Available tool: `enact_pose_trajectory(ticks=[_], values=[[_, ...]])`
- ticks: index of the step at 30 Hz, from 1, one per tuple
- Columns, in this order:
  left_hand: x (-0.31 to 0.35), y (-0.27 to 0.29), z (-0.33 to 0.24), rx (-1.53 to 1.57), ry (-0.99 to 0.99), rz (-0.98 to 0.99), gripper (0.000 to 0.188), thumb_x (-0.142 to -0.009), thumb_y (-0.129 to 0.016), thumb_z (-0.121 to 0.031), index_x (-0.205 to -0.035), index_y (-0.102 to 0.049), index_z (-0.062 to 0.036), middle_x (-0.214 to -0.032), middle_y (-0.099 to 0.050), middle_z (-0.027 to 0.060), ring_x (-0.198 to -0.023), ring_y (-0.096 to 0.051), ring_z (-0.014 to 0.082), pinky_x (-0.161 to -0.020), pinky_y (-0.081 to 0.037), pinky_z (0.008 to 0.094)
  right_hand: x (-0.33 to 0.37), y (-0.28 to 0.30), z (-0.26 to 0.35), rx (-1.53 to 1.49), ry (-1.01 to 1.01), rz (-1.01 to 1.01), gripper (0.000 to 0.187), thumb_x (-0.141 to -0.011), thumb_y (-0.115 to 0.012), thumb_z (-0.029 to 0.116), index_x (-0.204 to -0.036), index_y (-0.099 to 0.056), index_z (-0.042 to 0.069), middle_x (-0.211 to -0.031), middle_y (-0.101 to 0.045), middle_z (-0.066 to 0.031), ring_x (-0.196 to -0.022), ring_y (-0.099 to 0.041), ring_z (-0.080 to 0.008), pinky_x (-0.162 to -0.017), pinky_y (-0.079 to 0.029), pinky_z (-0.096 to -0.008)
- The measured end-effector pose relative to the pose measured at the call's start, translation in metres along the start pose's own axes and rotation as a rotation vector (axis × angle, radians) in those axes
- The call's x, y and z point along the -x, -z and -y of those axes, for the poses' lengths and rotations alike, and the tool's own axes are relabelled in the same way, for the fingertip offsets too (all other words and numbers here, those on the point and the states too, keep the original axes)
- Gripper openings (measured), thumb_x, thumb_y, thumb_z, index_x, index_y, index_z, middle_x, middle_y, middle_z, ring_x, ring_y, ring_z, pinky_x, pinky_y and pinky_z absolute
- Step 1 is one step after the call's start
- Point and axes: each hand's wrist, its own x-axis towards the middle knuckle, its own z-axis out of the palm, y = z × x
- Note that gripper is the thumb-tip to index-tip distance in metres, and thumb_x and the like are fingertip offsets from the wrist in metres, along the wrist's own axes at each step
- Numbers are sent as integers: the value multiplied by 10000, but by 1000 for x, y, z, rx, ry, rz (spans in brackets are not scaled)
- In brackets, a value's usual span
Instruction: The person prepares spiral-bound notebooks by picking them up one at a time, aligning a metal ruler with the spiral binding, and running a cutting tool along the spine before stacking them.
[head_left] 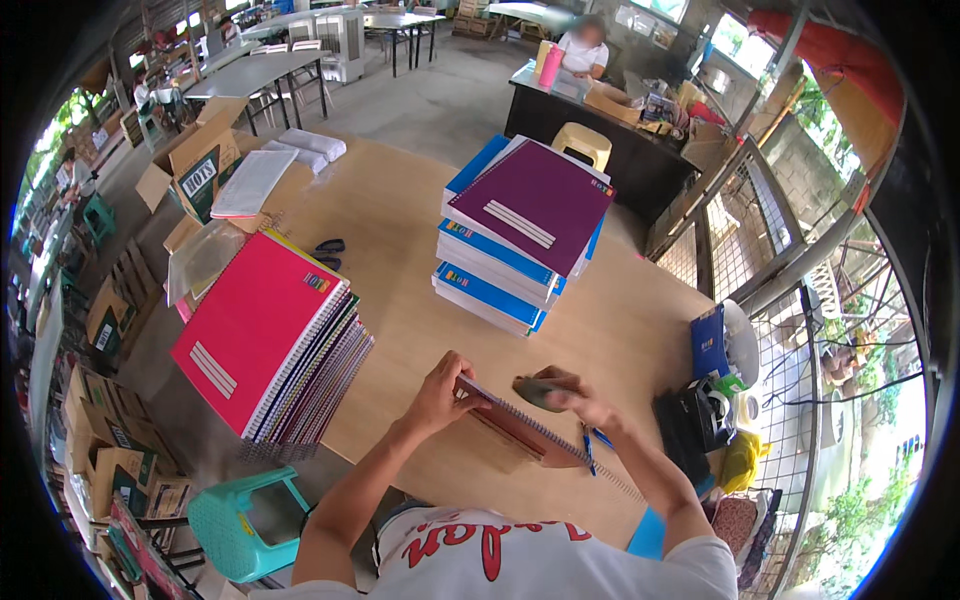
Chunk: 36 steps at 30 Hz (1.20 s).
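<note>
A brown-covered spiral notebook (530,440) is tilted up on edge over the near part of the table, its wire coil along the top. My left hand (445,392) pinches the notebook's left end between thumb and fingers. Around a dark, greyish-green object (541,392) my right hand (582,398) is closed, just above the coil. That object looks like a small hand tool, but its kind is unclear, and the right fingers are partly blurred. Blue pens (590,448) lie by the notebook's right half.
A tall stack of spiral notebooks (262,335), pink on top, stands left. Blocks of blue and purple notebooks (535,205) stand farther back. Dark-handled scissors (330,248) lie between. Bags and containers (712,410) crowd the right edge. A teal stool (225,525) is at lower left.
</note>
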Motion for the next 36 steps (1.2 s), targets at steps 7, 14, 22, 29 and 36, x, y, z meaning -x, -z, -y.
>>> enact_pose_trajectory(ticks=[7,14,22,29,36], values=[[-1,3,-2,57,120,57,632,-691,-911,-213,-1073,-430,-65,-961,-549,104,-822,-614,270,-689,-516,382,-24,6,5,137,-85,-36,573,-916,-620,464,-1274,-655,18,-1282,-599,-184,-1167,-531,-332,-1022,-434,-430],[-1,2,3,88,199,102,667,-704,-912,-223,-1113,-410,-60,-960,-548,92,-834,-605,221,-702,-505,352,-30,-2,-2,-470,73,2,516,-888,-666,473,-1216,-696,75,-1216,-621,-173,-1123,-549,-304,-956,-461,-414],[4,19,34,288,181,-10,466,-803,-776,18,-1120,-441,-51,-993,-579,72,-959,-637,187,-922,-540,344,-50,-10,8,71,191,35,447,-916,-673,392,-1217,-707,64,-1228,-603,-196,-1096,-573,-319,-954,-475,-402],[9,25,33,495,334,-36,462,-816,-713,119,-1149,-443,-53,-1041,-585,70,-969,-622,135,-944,-541,316,-84,-19,8,200,105,47,386,-926,-667,366,-1242,-707,148,-1202,-646,-200,-1035,-582,-317,-928,-492,-408],[9,12,39,914,360,41,405,-828,-717,99,-1150,-532,-63,-1170,-550,14,-964,-562,91,-891,-505,242,-18,-37,-137,334,-46,-278,804,-851,-741,408,-1531,-356,214,-1507,-341,-324,-1410,-297,-507,-1142,-338,-520]])
